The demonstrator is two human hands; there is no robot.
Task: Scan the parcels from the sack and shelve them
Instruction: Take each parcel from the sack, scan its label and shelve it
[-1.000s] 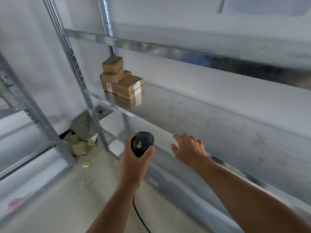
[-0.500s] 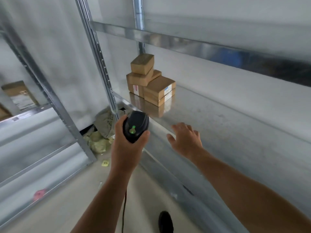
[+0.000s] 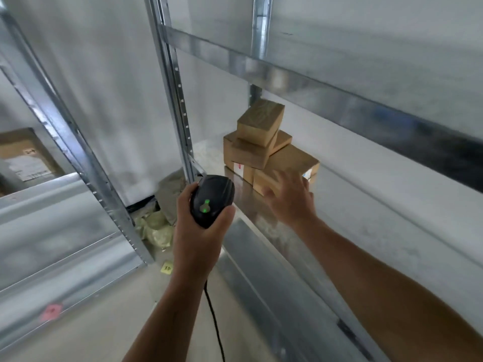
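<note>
At far left a cardboard box sits on a neighbouring rack; it cannot be told whether it belongs to this job. Further in, the sack lies crumpled and slack on the floor behind the rack uprights, with a yellow slip just in front of it. It looks largely emptied, though its inside is hidden, so some pieces may remain. The left hand is wrapped around the black scanner, which shows a green light and trails its cord downward. To the right, the parcels, a handful of brown boxes, are stacked in the corner of the metal shelf. The right hand is released, fingers spread and holding nothing, at the front of the lowest box; blur hides whether it touches. Judging by this, several parcels are already shelved, so the task is well under way. The long bare stretch of shelf suggests room for more, and how many are left cannot be told.
</note>
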